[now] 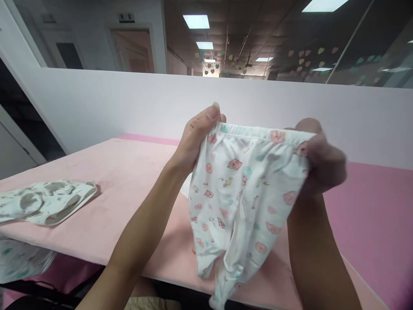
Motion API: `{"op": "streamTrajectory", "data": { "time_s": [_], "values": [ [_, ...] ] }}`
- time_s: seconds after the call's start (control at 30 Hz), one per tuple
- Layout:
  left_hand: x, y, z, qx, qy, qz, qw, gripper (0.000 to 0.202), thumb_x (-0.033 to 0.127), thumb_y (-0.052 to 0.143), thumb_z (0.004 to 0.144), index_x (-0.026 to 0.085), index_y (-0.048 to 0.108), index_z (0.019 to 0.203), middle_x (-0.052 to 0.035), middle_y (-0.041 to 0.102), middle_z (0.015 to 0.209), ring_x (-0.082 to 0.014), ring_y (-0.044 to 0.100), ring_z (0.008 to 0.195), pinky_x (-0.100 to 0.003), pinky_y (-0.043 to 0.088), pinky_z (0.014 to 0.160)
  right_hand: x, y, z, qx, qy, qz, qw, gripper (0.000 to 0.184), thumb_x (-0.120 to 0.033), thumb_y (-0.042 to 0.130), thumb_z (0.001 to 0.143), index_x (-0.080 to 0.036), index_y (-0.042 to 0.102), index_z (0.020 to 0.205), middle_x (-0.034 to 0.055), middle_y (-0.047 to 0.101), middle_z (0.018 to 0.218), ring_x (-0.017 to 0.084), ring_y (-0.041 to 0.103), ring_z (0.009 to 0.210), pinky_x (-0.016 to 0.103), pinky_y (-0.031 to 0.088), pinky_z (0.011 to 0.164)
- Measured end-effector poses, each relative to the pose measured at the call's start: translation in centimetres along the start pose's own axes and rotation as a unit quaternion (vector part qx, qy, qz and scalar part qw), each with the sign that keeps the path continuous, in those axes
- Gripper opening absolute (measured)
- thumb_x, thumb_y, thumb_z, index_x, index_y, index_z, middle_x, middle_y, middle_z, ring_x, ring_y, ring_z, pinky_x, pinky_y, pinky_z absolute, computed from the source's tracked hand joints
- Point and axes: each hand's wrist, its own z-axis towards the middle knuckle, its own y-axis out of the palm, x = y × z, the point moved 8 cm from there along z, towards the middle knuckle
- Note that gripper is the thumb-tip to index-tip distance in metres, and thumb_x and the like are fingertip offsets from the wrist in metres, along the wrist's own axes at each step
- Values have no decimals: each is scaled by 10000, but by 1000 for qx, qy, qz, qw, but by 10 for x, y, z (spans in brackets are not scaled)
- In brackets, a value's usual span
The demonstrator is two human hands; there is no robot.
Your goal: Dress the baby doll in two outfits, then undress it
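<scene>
A pair of small white baby pants (238,185) with pink animal prints hangs in front of me, held up by its elastic waistband. My left hand (203,129) pinches one end of the waistband, thumb on top. At the other end, my right hand (324,159) is closed around the waistband and smeared by motion. Both legs of the pants dangle down past the table's near edge, partly folded together at the bottom. Behind the pants, a bit of white cloth (186,186) shows on the table; the rest of it is hidden.
Pink cloth covers the table (129,163). A folded white printed garment (51,200) lies at its left end. Below that edge, more printed fabric (24,260) is visible. A white wall (135,103) with windows above stands behind, and a pink panel (371,215) borders the right.
</scene>
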Motion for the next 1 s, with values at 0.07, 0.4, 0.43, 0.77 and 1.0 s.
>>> {"op": "streamTrajectory", "data": {
  "time_s": [0.07, 0.4, 0.43, 0.77, 1.0],
  "values": [
    [2, -3, 0, 24, -5, -17, 1000, 672, 754, 211, 1057, 178, 506, 876, -9, 509, 835, -109, 681, 743, -239, 510, 608, -2, -10, -1, 24, -5, -87, 996, 418, -422, 763, 911, -242, 498, 641, -58, 382, 525, 109, 315, 437, 273, 268, 431],
    [-6, -10, 4, 1, -36, -52, 998, 538, 662, 586, 1001, 197, 471, 757, 32, 431, 669, -79, 530, 582, -218, 406, 508, 18, -4, -12, -94, 157, -218, 959, 250, -424, 827, 898, -206, 734, 818, 1, 640, 751, 148, 579, 635, 262, 453, 535],
    [-7, -6, 2, -36, -46, -39, 998, 524, 651, 660, 962, 195, 497, 761, 29, 465, 678, -87, 539, 598, -227, 405, 512, 11, -10, -10, -44, 131, -223, 965, 270, -431, 802, 923, -212, 713, 792, -3, 611, 733, 139, 554, 616, 260, 440, 522],
    [1, 11, -3, -40, -47, -16, 998, 464, 713, 563, 988, 252, 576, 1041, -3, 581, 800, -172, 672, 758, -283, 529, 603, 27, -16, -15, -74, 206, -166, 962, 391, -502, 829, 881, -268, 729, 1177, 41, 760, 998, 253, 739, 868, 326, 599, 671],
    [-5, 18, -1, -45, -51, -1, 998, 469, 719, 499, 1015, 252, 536, 1001, 2, 586, 821, -162, 650, 765, -287, 518, 645, 54, 8, -38, -279, 347, -160, 881, 524, -382, 882, 826, -254, 730, 1312, 63, 791, 1147, 294, 762, 1068, 402, 645, 876]
  ]
}}
